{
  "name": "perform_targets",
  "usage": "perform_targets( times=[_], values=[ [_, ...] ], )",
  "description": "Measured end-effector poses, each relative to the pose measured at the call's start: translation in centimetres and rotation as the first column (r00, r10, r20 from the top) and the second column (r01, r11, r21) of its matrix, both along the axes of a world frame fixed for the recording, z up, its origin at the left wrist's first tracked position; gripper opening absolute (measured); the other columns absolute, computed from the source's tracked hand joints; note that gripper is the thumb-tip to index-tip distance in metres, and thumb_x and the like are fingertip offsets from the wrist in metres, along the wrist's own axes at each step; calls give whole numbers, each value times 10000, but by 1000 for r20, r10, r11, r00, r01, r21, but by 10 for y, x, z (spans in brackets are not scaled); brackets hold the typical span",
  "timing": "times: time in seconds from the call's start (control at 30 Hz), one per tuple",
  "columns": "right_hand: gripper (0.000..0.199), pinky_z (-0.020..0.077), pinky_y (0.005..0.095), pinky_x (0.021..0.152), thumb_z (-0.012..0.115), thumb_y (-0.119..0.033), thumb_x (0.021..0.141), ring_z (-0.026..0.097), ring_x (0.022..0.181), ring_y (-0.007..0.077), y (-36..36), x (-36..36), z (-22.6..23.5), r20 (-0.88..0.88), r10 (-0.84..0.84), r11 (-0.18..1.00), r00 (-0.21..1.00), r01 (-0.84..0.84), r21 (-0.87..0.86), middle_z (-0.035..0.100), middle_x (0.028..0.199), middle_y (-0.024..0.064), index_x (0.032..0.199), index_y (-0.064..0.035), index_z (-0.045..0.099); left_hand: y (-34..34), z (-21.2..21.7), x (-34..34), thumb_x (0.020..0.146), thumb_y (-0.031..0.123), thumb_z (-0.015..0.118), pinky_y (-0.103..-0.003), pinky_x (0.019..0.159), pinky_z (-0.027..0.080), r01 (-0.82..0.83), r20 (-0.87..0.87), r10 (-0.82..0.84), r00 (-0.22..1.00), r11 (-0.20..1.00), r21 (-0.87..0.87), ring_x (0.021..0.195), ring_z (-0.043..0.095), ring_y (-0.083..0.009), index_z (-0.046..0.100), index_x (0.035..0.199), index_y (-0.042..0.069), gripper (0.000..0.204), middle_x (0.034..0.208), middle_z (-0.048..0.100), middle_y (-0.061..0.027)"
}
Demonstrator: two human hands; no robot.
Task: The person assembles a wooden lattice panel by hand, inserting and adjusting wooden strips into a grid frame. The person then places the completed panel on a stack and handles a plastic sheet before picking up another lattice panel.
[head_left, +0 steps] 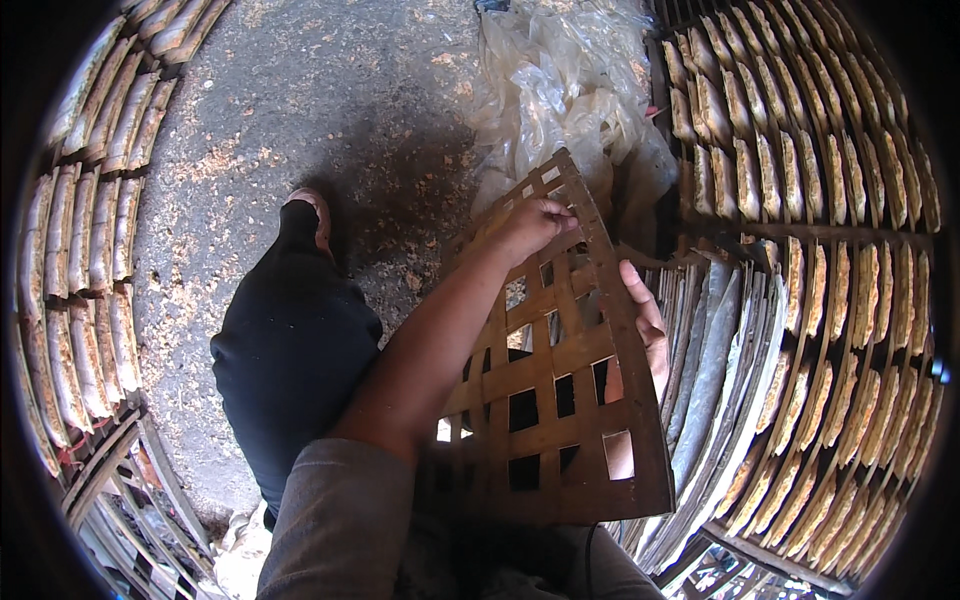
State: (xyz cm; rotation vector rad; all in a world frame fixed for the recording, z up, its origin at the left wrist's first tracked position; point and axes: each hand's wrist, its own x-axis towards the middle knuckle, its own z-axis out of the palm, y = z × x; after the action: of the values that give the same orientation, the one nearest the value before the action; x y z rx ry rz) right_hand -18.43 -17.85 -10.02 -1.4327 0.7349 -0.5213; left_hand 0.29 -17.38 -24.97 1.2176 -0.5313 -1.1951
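Observation:
A brown woven lattice panel point(553, 403), probably bamboo, with square gaps and a flat rim, is tilted up in front of me. My left hand point(537, 228) reaches across its face, fingers curled in a pinch at the weave close to the far end. Whether a small scrap is in that pinch I cannot make out. My right hand point(647, 322) grips the panel from behind, its fingers showing past the right rim. Through the gaps, part of that hand or forearm is visible. Just right of the panel stands a stack of thin grey-brown sheets or panels point(700, 370) on edge.
Racks of yellowish-brown slabs point(850, 285) rise at the right, with more slabs point(85, 235) at the left. Crumpled clear plastic sheeting point(570, 85) lies beyond the panel. Crumbs litter the grey floor point(380, 90) around my foot point(313, 210). A slatted frame point(140, 490) stands lower left.

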Motion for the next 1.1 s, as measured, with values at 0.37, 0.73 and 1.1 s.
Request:
perform_targets(
  times=[0.37, 0.73, 1.1],
  values=[
    [810, 407, 354, 1072, 623, -506, 895, 557, 1234, 221, 10, 13, 10, -36, -14, 1000, 999, 14, 7, 530, 1409, 164, 1447, 47, 411, 3, -6, -1, 860, 200, 735, -314, 895, 476, -72, -125, 59, 990, 992, -102, 1052, 632, -192, 575, 1301, 42, 495, 1215, 641, -142],
    [750, 383, 362, 1094, 563, -498, 884, 536, 1267, 232, 8, 13, 11, -95, -44, 998, 995, 40, -40, 531, 1409, 170, 1407, 32, 472, -6, -9, 1, 831, 170, 796, -315, 875, 500, 18, 73, -8, 997, 990, -141, 969, 605, -167, 548, 1281, 26, 533, 1064, 606, -94],
    [524, 356, 394, 1111, 490, -457, 971, 516, 1280, 261, -20, -14, -14, 43, 28, 999, 999, -29, 41, 525, 1394, 167, 1194, -3, 626, 15, -1, 41, 888, 82, 628, -411, 992, 455, -49, 308, -82, 948, 918, 394, 1204, 586, -317, 478, 1355, 27, 494, 1267, 606, -231]
  ],
)
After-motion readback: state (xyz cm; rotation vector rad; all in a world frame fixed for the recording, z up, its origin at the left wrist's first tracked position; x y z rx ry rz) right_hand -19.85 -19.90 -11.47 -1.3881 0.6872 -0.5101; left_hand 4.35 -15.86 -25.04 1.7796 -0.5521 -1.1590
